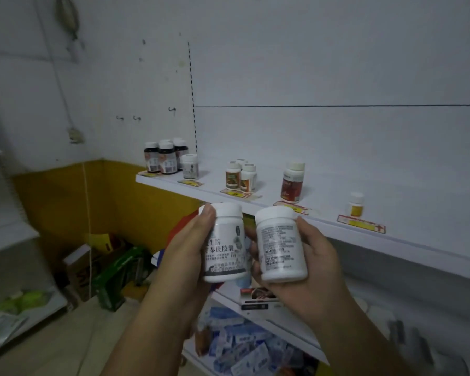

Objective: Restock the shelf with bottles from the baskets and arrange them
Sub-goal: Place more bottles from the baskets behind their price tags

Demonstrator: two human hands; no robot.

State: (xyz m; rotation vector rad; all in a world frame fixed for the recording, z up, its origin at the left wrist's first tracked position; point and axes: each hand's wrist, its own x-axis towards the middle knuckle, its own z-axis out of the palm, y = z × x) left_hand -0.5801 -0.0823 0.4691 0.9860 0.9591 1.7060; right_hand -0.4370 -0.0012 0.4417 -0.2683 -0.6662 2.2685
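My left hand (186,248) grips a white bottle with a grey printed label (225,244), held upright in front of the white shelf (337,223). My right hand (314,263) grips a second white bottle (280,245), its small-print side facing me. Both bottles are side by side just below the shelf's front edge. On the shelf stand a group of dark bottles (164,157), one matching white bottle (189,166), three orange-labelled bottles (240,176), a tall red-labelled bottle (292,183) and a small yellow bottle (356,204).
Yellow price tags (361,223) line the shelf's front edge. A lower shelf (269,316) holds a flat box, and blue-white packs (244,346) lie below it. Boxes and a green package (117,272) sit on the floor at the left by a yellow wall.
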